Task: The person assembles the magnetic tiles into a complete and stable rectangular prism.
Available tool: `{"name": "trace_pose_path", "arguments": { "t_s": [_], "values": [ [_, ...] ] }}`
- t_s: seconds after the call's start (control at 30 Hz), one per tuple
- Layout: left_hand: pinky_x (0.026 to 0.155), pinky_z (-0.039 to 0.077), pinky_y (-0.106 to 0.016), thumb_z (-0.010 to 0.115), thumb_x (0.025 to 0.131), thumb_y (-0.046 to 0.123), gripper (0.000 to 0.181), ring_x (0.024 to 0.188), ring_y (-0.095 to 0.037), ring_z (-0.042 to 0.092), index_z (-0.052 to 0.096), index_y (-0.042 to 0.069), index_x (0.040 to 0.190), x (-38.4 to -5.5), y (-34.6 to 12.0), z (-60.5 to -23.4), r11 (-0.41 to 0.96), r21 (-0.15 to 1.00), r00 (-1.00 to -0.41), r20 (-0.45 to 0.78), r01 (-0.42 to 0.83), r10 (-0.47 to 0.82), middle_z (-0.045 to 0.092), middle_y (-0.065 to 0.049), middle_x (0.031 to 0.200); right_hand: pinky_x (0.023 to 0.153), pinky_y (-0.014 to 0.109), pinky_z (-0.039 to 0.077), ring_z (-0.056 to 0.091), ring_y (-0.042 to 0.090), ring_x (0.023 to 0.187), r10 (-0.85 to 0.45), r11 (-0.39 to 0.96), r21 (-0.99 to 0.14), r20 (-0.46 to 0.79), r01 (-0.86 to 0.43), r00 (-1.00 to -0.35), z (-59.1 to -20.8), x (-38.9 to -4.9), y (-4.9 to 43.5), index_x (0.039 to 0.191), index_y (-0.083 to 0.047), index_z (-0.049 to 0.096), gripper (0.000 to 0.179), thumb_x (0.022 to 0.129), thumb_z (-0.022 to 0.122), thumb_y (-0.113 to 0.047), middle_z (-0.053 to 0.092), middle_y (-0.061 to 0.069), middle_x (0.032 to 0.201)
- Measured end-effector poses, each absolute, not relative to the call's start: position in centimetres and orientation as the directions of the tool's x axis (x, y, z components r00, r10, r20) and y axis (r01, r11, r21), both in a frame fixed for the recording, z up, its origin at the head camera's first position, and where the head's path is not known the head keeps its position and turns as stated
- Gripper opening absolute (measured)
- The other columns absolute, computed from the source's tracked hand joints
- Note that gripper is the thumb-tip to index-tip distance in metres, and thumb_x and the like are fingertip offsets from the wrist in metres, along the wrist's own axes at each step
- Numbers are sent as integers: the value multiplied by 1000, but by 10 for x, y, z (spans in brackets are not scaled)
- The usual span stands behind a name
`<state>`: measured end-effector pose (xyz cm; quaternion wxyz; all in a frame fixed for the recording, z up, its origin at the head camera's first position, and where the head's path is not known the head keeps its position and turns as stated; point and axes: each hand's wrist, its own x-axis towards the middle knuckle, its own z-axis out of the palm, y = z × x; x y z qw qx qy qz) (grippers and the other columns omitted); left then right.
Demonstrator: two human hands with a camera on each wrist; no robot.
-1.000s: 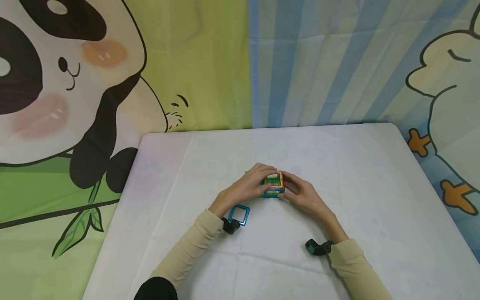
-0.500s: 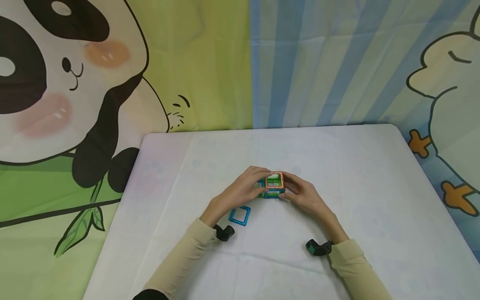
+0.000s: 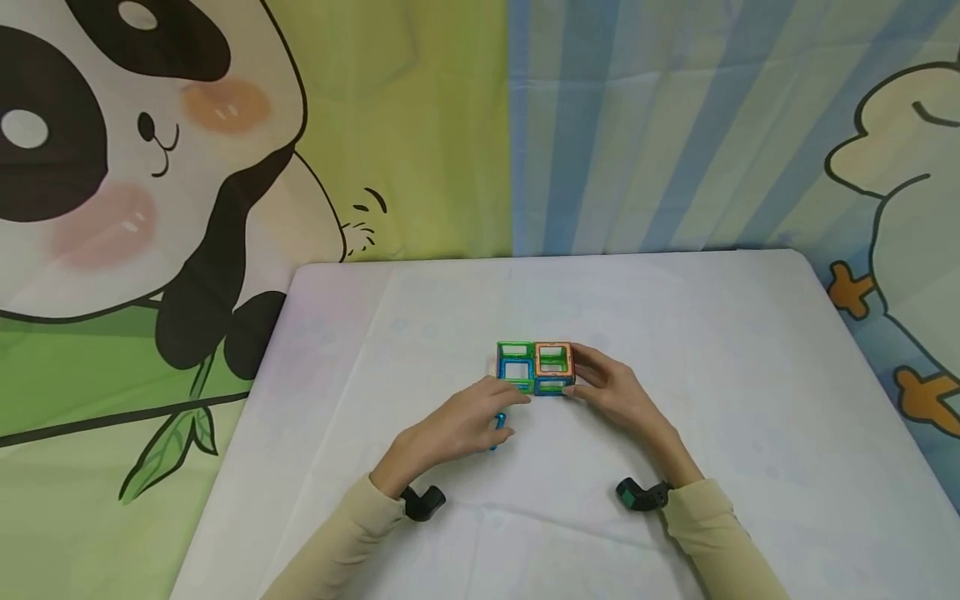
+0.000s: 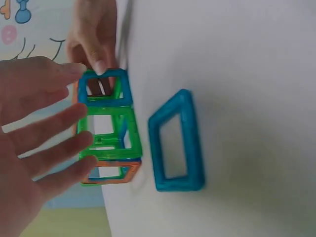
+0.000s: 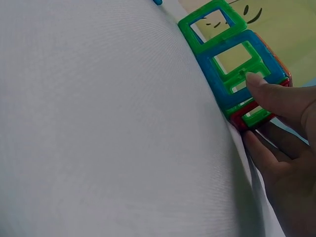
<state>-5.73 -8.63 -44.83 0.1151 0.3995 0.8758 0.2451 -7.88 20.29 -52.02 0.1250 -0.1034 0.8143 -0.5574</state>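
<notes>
Two joined cubes of magnetic tiles [image 3: 536, 367] in green, blue and orange stand mid-table. My right hand [image 3: 618, 392] holds their right end; in the right wrist view its thumb [image 5: 266, 91] lies on the blue front tile and the other fingers reach around the red-edged side. My left hand [image 3: 461, 421] is just left of and nearer than the cubes, over a loose blue square magnetic tile [image 3: 500, 419], partly hidden by it. In the left wrist view its fingers [image 4: 54, 123] are spread, and the loose tile [image 4: 191, 143] lies on the table apart from them.
The white-covered table [image 3: 675, 317] extends around the cubes on every side. A printed curtain [image 3: 435, 133] hangs right behind its far edge. Each wrist carries a small black camera [image 3: 423, 503].
My left hand has let go of the cubes and moved back, left and nearer, over the loose blue tile. The left cube now shows. My right hand keeps its hold.
</notes>
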Motion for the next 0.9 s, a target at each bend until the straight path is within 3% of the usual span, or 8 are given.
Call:
{"name": "trace_pose_path", "arguments": {
  "t_s": [0.3, 0.57, 0.9],
  "values": [
    [105, 48, -43, 74, 86, -1, 67, 131, -31, 49, 51, 8, 148, -45, -94, -463, 694, 279, -676, -175, 663, 716, 50, -12, 148, 109, 38, 47, 50, 41, 141, -303, 369, -930, -114, -6, -946, -519, -79, 202, 158, -7, 37, 79, 91, 77, -8, 42, 23, 158],
    [104, 49, -37, 63, 91, -8, 57, 130, -28, 45, 53, 8, 144, -45, -92, -469, 705, 262, -670, -221, 659, 708, 49, -10, 147, 109, 39, 47, 49, 42, 142, -308, 353, -936, -112, -5, -945, -520, -79, 203, 159, -6, 36, 79, 91, 78, -9, 42, 23, 158],
    [100, 49, -35, 63, 92, -7, 50, 119, -25, 47, 55, 5, 140, -43, -91, -473, 714, 269, -667, -254, 647, 700, 51, -11, 140, 109, 38, 47, 49, 39, 142, -309, 335, -942, -118, 8, -944, -521, -79, 203, 159, -8, 36, 79, 92, 77, -8, 42, 21, 159]
  ]
}}
